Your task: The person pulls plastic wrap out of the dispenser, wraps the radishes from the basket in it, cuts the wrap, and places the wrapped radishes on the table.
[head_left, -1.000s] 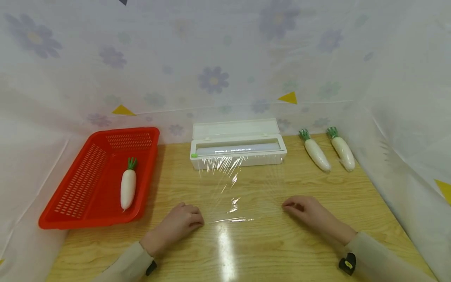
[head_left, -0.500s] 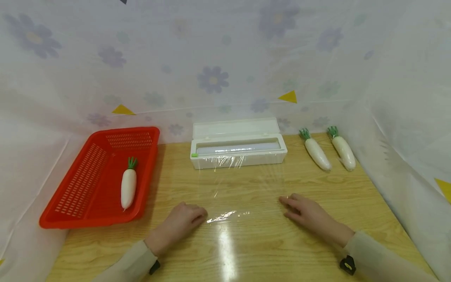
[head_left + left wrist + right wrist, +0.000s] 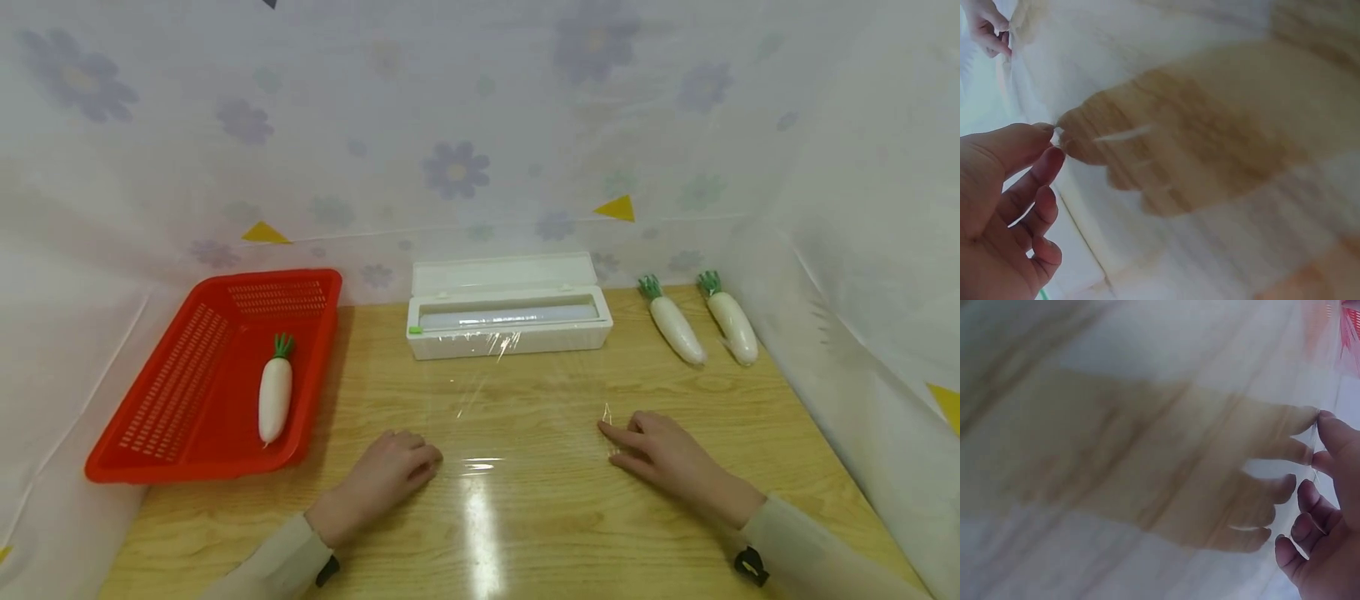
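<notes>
A sheet of clear cling film (image 3: 517, 417) stretches over the table from the white dispenser box (image 3: 517, 340), whose lid stands raised behind a film roll (image 3: 510, 316). At the sheet's near left corner, my left hand (image 3: 390, 467) pinches the film between thumb and forefinger, its other fingers curled. My right hand (image 3: 671, 458) is at the right side, its forefinger and thumb spread apart and pressing on the film edge, which crinkles between them. In the right wrist view, two fingertips of the right hand (image 3: 1329, 500) touch the film edge above the tabletop's reflection.
On the left, a red plastic basket (image 3: 318, 400) holds one bare white radish (image 3: 275, 402) with green leaves. Two radishes wrapped in film, one (image 3: 677, 330) beside the other (image 3: 733, 328), lie at the back right. Flowered cloth (image 3: 480, 125) encloses the wooden table (image 3: 375, 558).
My right hand's forefinger and thumb have spread apart at the film edge. My left hand has shifted slightly right and forward. The film's near edge now shows fewer bright creases.
</notes>
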`<state>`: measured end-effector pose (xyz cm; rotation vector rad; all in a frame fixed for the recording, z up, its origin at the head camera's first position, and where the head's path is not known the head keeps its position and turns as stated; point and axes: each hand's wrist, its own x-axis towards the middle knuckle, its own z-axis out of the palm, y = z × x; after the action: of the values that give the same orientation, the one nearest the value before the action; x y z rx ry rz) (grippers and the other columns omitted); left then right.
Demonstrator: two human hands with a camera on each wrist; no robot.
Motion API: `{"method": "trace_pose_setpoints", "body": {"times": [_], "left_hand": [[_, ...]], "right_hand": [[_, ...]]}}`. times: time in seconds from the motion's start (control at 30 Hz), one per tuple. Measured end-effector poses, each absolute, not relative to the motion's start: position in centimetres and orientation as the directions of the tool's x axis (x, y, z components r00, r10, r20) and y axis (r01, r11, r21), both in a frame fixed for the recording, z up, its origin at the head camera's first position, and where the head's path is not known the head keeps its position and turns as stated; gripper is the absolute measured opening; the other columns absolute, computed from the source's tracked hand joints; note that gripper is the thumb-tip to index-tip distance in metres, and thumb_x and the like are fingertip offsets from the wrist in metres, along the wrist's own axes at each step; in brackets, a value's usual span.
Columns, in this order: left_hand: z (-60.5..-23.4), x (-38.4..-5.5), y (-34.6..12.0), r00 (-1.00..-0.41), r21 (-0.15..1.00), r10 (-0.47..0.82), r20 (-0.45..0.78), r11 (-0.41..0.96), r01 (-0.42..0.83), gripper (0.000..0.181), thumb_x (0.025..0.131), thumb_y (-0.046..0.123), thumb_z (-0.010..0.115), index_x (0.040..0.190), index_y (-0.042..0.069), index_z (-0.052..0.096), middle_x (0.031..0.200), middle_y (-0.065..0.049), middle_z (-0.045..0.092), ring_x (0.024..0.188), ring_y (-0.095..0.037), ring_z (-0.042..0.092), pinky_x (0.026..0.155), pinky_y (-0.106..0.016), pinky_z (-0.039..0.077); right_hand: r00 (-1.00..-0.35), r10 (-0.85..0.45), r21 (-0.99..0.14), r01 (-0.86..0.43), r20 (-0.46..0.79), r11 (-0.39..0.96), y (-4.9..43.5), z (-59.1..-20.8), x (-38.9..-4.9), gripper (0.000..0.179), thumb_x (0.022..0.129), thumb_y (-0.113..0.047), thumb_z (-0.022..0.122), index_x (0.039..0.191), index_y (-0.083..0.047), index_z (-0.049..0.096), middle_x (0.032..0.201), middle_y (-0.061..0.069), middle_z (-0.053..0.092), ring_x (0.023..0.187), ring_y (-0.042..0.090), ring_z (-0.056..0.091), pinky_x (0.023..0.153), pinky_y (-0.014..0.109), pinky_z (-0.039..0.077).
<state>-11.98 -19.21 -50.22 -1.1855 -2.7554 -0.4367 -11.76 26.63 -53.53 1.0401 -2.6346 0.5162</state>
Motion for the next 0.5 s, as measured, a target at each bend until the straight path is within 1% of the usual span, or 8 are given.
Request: {"method": "trace_pose_setpoints", "body": {"times": [0.13, 0.2, 0.23, 0.3, 0.4, 0.47, 0.5], "left_hand": [[-49.8, -12.0, -19.2, -0.674, 0.163, 0.711, 0.2, 0.654, 0.738, 0.009, 0.092, 0.017, 0.079, 0.101, 0.018, 0.077, 0.091, 0.006, 0.072, 0.085, -0.015, 0.062, 0.073, -0.031, 0.044], [-49.4, -12.1, -19.3, -0.678, 0.145, 0.71, 0.19, 0.663, 0.735, 0.01, 0.092, 0.02, 0.08, 0.102, 0.019, 0.077, 0.092, 0.006, 0.072, 0.086, -0.015, 0.061, 0.075, -0.031, 0.044], [-48.8, -12.2, -19.4, -0.684, 0.145, 0.708, 0.178, 0.669, 0.729, 0.011, 0.092, 0.021, 0.079, 0.103, 0.018, 0.077, 0.094, 0.006, 0.073, 0.088, -0.016, 0.061, 0.077, -0.032, 0.044], [-47.4, -12.5, -19.7, -0.681, 0.127, 0.706, 0.195, 0.67, 0.731, 0.014, 0.091, 0.02, 0.081, 0.104, 0.016, 0.078, 0.095, 0.004, 0.073, 0.089, -0.018, 0.062, 0.077, -0.034, 0.045], [-44.5, -13.2, -20.3, -0.677, 0.103, 0.694, 0.246, 0.676, 0.73, 0.018, 0.089, 0.017, 0.084, 0.105, 0.012, 0.078, 0.095, 0.0, 0.074, 0.089, -0.021, 0.064, 0.077, -0.037, 0.05], [-42.6, -13.7, -21.0, -0.691, 0.088, 0.664, 0.288, 0.7, 0.709, 0.019, 0.087, 0.016, 0.085, 0.104, 0.01, 0.078, 0.092, -0.001, 0.074, 0.086, -0.022, 0.065, 0.074, -0.037, 0.051], [-41.6, -14.0, -21.5, -0.715, 0.1, 0.637, 0.288, 0.723, 0.684, 0.019, 0.088, 0.016, 0.085, 0.105, 0.01, 0.078, 0.092, -0.001, 0.074, 0.086, -0.021, 0.064, 0.074, -0.037, 0.052]], "right_hand": [[-0.71, -0.607, -0.224, -0.696, 0.357, 0.683, 26.9, -53.6, -11.8, 0.05, 0.089, -0.026, 0.083, 0.135, -0.01, 0.071, 0.086, -0.013, 0.049, 0.072, -0.003, 0.032, 0.063, 0.021, 0.033], [-0.711, -0.607, -0.227, -0.696, 0.355, 0.682, 26.9, -53.7, -11.8, 0.05, 0.089, -0.026, 0.083, 0.135, -0.01, 0.071, 0.086, -0.014, 0.049, 0.072, -0.003, 0.032, 0.063, 0.021, 0.033], [-0.71, -0.607, -0.227, -0.697, 0.356, 0.681, 27.0, -53.7, -11.8, 0.05, 0.089, -0.025, 0.083, 0.135, -0.01, 0.071, 0.086, -0.014, 0.049, 0.072, -0.003, 0.032, 0.063, 0.021, 0.033], [-0.711, -0.605, -0.231, -0.696, 0.358, 0.68, 27.0, -53.8, -11.8, 0.05, 0.089, -0.025, 0.083, 0.135, -0.01, 0.071, 0.086, -0.014, 0.049, 0.072, -0.003, 0.033, 0.062, 0.02, 0.034], [-0.71, -0.602, -0.23, -0.695, 0.365, 0.681, 27.0, -53.8, -12.0, 0.05, 0.089, -0.025, 0.083, 0.134, -0.01, 0.071, 0.086, -0.015, 0.049, 0.072, -0.003, 0.033, 0.062, 0.021, 0.034], [-0.71, -0.6, -0.227, -0.694, 0.369, 0.683, 27.1, -53.9, -12.0, 0.05, 0.088, -0.025, 0.084, 0.134, -0.01, 0.072, 0.086, -0.015, 0.049, 0.072, -0.003, 0.034, 0.062, 0.021, 0.034], [-0.709, -0.6, -0.227, -0.695, 0.371, 0.682, 27.1, -53.9, -12.0, 0.05, 0.088, -0.025, 0.084, 0.134, -0.01, 0.072, 0.086, -0.015, 0.049, 0.072, -0.003, 0.034, 0.062, 0.021, 0.034]]}}
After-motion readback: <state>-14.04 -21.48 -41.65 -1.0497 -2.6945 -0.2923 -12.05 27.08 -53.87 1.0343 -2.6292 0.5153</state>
